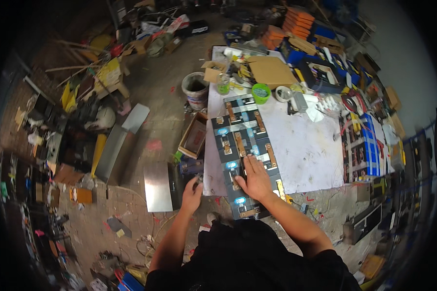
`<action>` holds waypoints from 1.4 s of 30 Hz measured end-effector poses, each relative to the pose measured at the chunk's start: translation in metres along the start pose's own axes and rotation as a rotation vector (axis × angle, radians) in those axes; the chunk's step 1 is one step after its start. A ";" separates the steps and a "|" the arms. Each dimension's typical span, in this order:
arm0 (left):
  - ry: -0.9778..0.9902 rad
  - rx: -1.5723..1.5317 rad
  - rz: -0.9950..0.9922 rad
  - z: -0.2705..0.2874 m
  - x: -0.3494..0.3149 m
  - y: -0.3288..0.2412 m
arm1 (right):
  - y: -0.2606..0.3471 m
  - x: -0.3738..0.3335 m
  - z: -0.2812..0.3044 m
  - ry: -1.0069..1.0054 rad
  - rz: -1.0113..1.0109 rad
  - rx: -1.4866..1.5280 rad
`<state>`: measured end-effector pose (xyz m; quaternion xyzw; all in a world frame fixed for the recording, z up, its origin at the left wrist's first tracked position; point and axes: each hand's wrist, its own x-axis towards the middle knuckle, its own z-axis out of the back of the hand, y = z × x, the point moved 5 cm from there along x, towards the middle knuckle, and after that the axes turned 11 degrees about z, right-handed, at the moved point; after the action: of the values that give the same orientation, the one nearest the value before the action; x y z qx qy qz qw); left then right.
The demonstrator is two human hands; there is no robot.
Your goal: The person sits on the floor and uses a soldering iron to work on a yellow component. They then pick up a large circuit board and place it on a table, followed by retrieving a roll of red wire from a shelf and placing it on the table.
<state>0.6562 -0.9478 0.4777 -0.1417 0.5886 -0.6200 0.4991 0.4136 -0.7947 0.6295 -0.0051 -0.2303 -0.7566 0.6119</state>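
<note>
A long battery pack (234, 167) of black cells lies lengthwise on the white tabletop, its near end close to my body. Copper-coloured connecting strips (240, 144) run across its top, along with clear tape and several bright blue round spots. My right hand (257, 180) rests flat on the pack, right of its middle, fingers stretched forward and thumb out to the left. Off the table's left edge, my left hand (192, 196) is in the air with its fingers curled together. Something small and dark shows at its fingertips, too small to name.
At the table's back stand a green cup (261, 93), a white tub (283, 93), a flat cardboard piece (272, 71) and loose tools. Another taped battery pack (369, 145) sits at the right edge. Left of the table are a bucket (195, 89), a wooden box (193, 136) and a metal case (159, 186).
</note>
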 end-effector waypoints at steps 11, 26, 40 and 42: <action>-0.832 0.224 1.083 0.138 -0.487 0.368 | -0.016 -0.020 -0.031 0.102 0.069 0.078; -0.859 -0.420 1.004 0.105 -0.475 0.517 | 0.027 0.004 -0.015 0.307 -0.075 -0.022; -1.309 -0.752 0.261 0.633 -0.462 0.392 | 0.243 0.129 -0.167 -0.016 0.147 -0.125; -1.341 -0.571 0.319 0.644 -0.449 0.439 | 0.298 0.153 -0.221 0.025 0.349 0.059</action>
<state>1.5533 -0.8904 0.4525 -0.5264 0.3095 -0.1437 0.7787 0.7121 -1.0578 0.5785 -0.0176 -0.2406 -0.6320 0.7365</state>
